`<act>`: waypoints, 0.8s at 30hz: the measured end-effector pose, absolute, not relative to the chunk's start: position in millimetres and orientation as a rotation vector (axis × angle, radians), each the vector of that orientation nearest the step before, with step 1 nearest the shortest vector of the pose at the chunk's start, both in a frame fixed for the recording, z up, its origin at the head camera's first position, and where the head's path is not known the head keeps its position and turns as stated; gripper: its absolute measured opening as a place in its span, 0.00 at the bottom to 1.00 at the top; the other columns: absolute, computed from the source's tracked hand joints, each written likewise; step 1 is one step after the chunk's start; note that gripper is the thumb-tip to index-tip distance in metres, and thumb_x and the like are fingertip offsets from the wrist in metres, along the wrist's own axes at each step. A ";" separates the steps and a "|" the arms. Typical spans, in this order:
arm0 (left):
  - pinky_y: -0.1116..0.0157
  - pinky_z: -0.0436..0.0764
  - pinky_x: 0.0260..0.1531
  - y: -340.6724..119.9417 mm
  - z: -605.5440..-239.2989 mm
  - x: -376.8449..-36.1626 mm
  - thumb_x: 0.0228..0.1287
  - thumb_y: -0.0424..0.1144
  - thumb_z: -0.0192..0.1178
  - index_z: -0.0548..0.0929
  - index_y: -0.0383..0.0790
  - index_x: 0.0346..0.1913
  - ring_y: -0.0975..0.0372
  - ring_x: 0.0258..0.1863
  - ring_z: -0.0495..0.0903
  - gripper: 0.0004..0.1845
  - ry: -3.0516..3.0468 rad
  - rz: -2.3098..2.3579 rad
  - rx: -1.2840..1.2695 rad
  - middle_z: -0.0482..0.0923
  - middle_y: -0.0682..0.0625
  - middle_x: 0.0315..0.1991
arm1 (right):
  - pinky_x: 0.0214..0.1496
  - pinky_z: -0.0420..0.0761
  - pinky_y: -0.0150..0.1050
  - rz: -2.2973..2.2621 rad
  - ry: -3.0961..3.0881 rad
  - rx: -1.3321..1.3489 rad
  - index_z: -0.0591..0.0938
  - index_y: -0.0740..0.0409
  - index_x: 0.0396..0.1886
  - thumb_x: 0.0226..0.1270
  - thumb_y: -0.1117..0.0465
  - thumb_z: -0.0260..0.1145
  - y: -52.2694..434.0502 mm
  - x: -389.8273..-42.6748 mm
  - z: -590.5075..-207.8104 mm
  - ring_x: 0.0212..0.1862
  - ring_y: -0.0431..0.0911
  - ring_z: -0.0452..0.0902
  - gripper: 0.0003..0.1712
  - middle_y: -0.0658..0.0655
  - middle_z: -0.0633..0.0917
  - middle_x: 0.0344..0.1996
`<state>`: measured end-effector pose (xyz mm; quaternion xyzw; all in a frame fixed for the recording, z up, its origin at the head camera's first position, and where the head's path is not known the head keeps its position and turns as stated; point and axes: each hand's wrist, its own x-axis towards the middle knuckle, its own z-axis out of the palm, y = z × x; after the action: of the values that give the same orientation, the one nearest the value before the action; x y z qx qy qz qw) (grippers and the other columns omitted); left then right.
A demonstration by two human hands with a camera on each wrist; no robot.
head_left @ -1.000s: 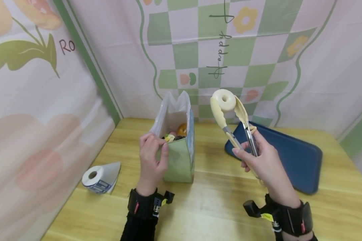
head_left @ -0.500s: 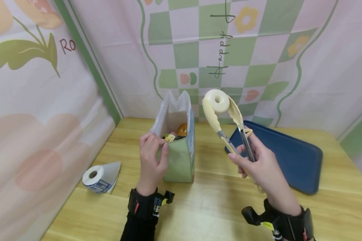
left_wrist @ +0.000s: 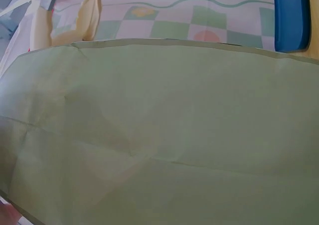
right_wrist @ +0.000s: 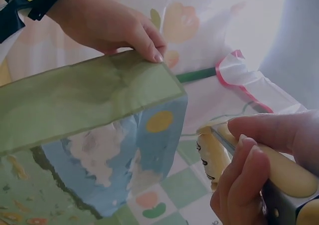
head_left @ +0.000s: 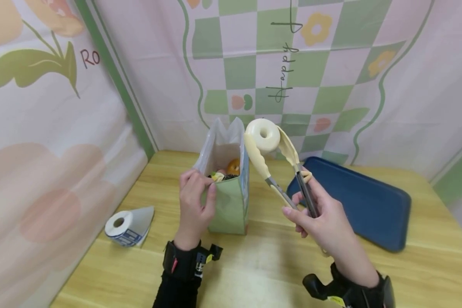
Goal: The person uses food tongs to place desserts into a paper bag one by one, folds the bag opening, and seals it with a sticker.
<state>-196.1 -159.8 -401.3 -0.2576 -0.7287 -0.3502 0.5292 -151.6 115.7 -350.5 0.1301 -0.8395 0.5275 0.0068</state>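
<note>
My left hand [head_left: 194, 201] pinches the near rim of a green paper bag [head_left: 228, 207], which stands upright with its mouth open. Inside it are a golden-brown round bun [head_left: 234, 166] and some smaller, partly hidden pieces. My right hand [head_left: 327, 220] grips cream-tipped metal tongs [head_left: 257, 160], raised just right of the bag's mouth. Between the tong tips sits a white ring doughnut [head_left: 257, 137]; in the right wrist view, dark squiggles show on the doughnut's side [right_wrist: 209, 157]. The bag's green side [left_wrist: 164, 110] fills most of the left wrist view, and the tongs [left_wrist: 89, 18] appear beyond it.
A dark blue tray [head_left: 369, 205] lies at the right, behind my right hand. On the left of the wooden table [head_left: 246, 273] is a roll of labels [head_left: 119, 226]. A patterned cloth [head_left: 240, 70] hangs behind the table.
My right hand has moved left, bringing the tongs and doughnut closer to the bag's mouth and slightly lower. My left hand keeps its pinch on the bag's rim.
</note>
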 end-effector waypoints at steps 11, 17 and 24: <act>0.53 0.67 0.52 -160.8 -401.9 -196.4 0.74 0.42 0.49 0.76 0.35 0.29 0.55 0.33 0.73 0.17 -1.747 -0.837 -0.608 0.72 0.47 0.24 | 0.20 0.80 0.41 1.694 -2.611 0.500 0.56 0.25 0.74 0.62 0.54 0.71 105.3 -147.1 -352.8 0.18 0.46 0.79 0.47 0.58 0.77 0.39; 0.53 0.68 0.52 -160.5 -401.6 -196.0 0.74 0.43 0.49 0.76 0.35 0.28 0.55 0.32 0.73 0.18 -1.746 -0.840 -0.608 0.72 0.47 0.24 | 0.19 0.80 0.41 1.708 -2.587 0.540 0.57 0.26 0.74 0.62 0.57 0.71 99.1 -145.0 -352.0 0.19 0.45 0.79 0.47 0.57 0.77 0.38; 0.54 0.68 0.52 -160.5 -400.8 -195.5 0.73 0.43 0.49 0.76 0.35 0.28 0.55 0.31 0.73 0.17 -1.745 -0.843 -0.601 0.72 0.47 0.24 | 0.19 0.79 0.41 1.717 -2.578 0.597 0.57 0.27 0.74 0.62 0.58 0.72 92.4 -143.3 -351.4 0.19 0.44 0.78 0.47 0.58 0.77 0.37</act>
<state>-195.5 -160.5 -400.8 -0.2516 -0.7304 -0.3528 0.5280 -143.3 92.4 -351.4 0.1894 -0.8172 0.5443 -0.0065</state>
